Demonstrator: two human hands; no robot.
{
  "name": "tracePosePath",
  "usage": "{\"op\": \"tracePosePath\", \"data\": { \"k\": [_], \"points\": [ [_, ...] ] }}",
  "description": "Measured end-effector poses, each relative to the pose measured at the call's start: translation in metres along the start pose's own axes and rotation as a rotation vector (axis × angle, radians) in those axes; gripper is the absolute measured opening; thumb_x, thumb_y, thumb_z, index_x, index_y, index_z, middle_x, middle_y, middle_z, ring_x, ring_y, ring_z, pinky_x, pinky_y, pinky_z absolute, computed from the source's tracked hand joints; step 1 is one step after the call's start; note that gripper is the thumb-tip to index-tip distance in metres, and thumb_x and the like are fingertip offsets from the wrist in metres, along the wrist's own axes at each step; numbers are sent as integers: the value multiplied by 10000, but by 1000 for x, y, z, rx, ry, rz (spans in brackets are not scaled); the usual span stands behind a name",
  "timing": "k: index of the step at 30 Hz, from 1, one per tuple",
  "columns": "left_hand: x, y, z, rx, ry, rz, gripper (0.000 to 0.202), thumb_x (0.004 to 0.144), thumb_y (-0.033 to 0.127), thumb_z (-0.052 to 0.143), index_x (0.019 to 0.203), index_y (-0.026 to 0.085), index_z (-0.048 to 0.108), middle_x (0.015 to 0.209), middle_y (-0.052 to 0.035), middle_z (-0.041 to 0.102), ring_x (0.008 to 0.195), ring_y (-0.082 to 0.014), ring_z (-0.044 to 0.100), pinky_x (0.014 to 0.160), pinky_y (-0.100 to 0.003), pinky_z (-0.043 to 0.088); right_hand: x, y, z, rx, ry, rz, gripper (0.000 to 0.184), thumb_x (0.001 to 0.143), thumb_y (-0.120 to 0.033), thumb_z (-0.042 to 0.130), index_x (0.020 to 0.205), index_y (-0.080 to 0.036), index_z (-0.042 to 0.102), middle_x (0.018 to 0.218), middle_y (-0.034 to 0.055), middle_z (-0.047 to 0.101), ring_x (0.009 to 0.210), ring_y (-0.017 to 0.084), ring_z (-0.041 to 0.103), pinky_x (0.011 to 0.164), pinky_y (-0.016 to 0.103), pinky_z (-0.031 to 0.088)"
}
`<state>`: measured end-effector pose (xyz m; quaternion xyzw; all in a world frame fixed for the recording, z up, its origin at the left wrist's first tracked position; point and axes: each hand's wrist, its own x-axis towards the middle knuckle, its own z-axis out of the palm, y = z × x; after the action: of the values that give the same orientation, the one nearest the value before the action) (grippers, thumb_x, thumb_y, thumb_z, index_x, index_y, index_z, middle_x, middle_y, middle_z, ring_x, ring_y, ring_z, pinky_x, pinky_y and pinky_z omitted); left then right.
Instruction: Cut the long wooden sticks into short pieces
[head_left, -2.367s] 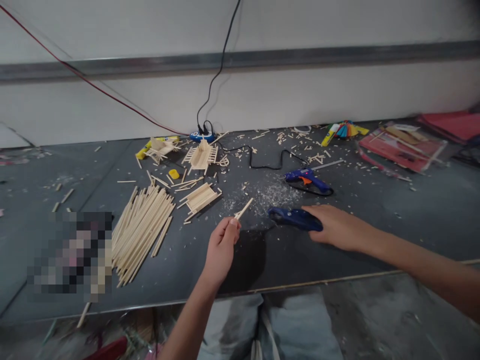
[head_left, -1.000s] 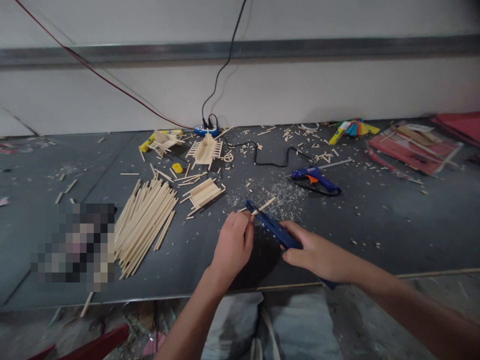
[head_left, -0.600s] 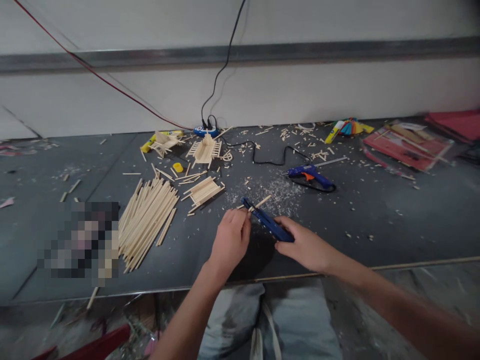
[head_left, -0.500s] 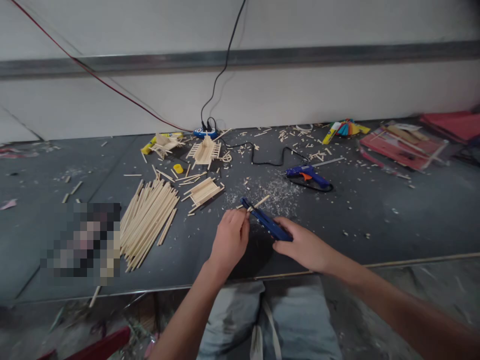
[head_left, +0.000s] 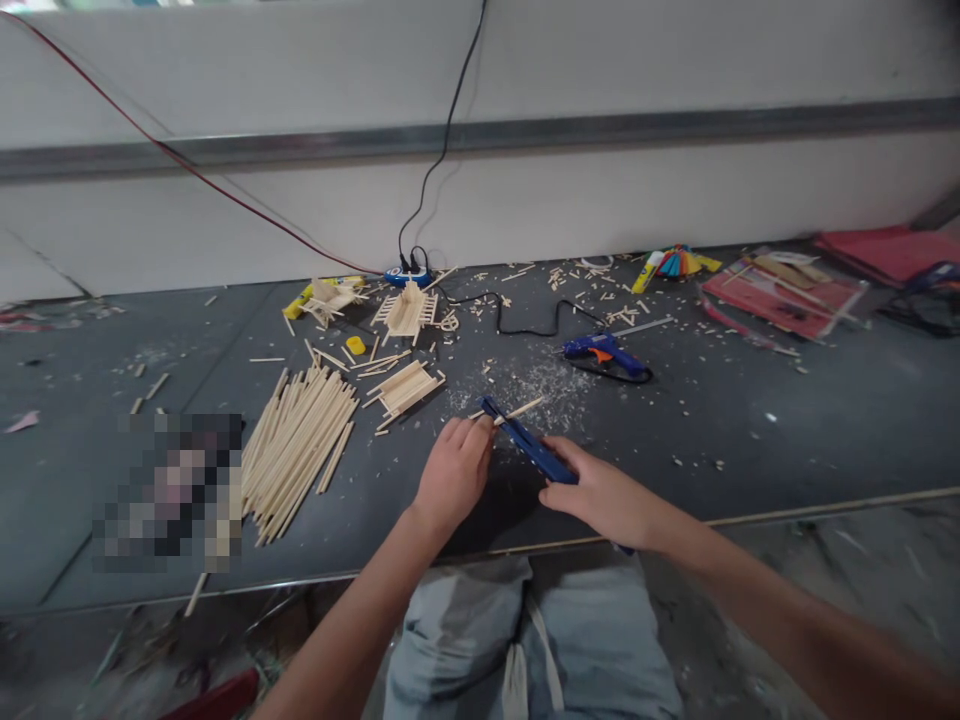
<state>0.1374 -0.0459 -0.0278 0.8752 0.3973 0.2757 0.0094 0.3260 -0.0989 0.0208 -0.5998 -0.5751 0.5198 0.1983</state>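
Observation:
My left hand (head_left: 454, 466) is closed, with its fingertips pinching a thin wooden stick (head_left: 525, 408) above the table. The stick crosses the tip of a long blue hand cutter (head_left: 541, 452) and juts out to the right. My right hand (head_left: 600, 490) wraps around the cutter's near end; its exact jaw position is too small to make out. To the left of my left hand lie a small flat wooden-stick frame (head_left: 409, 388) and a large pile of wooden sticks (head_left: 300, 450).
Small stick-built models (head_left: 406, 312) stand near a blue power strip (head_left: 407, 276) at the wall. A blue glue gun (head_left: 606, 354) lies beyond my right hand. Red packets (head_left: 787, 295) are at the far right. Stick offcuts and pale shavings (head_left: 551, 383) litter the dark table.
The view has tilted up a little and shifted slightly. Both hands keep nearly the same pose, with the stick still at the cutter's tip.

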Motion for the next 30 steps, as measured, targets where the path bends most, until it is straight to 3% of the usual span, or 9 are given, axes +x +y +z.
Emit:
{"op": "tracePosePath", "data": {
  "k": [10, 24, 30],
  "points": [
    [-9, 2, 15, -58, 103, -128, 218, 886, 168, 337, 1035, 130, 492, 745, -67, 564, 712, -179, 500, 635, -293, 418, 0, -7, -10, -40, -43, -10, 370, 705, -282, 510, 1068, -214, 536, 925, 25, 621, 820, 201, 558, 731, 307, 411],
    [-4, 2, 12, 18, 42, -74, 232, 873, 120, 332, 1055, 120, 476, 761, -75, 570, 711, -189, 497, 665, -315, 426, 4, -1, 2, -52, 31, -6, 332, 713, -258, 502, 1043, -218, 505, 937, 19, 618, 796, 181, 553, 728, 275, 397],
    [4, -1, 9, 59, -19, -44, 210, 873, 121, 333, 1013, 108, 489, 753, -80, 575, 708, -194, 502, 649, -314, 432, 10, 6, 5, -163, 66, -13, 156, 731, -270, 462, 831, -201, 560, 735, 9, 608, 661, 158, 525, 595, 233, 369]
  ]
}}
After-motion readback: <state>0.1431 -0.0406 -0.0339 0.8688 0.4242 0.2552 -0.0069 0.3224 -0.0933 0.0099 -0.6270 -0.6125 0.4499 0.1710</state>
